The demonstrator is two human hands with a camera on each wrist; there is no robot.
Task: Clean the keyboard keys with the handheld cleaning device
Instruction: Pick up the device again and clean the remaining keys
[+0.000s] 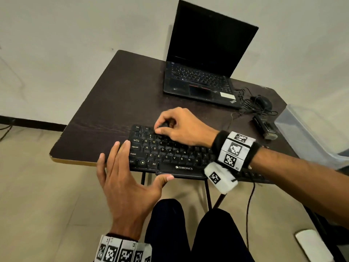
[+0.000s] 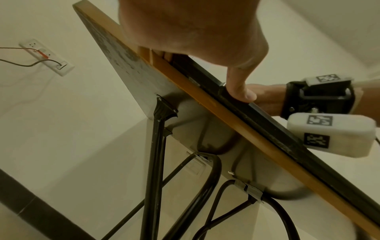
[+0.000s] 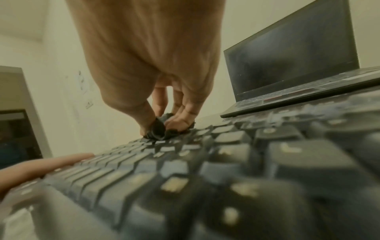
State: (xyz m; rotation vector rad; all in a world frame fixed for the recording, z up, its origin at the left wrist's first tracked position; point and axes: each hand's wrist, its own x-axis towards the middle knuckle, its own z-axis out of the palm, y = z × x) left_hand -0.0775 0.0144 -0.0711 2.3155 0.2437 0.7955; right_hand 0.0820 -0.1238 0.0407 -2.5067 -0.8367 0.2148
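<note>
Left hand, fingers straight, steadies keyboard | right hand pinches black cloth on keys | dark table, laptop, pale wall

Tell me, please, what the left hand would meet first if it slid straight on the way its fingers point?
Probably nothing on the bare table: the left hand points alongside the keyboard, left of the laptop, though depth is unclear.

black keyboard, dark cleaning wad on keys

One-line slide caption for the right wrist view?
Right hand pinches a dark cloth onto the keyboard; laptop behind.
</note>
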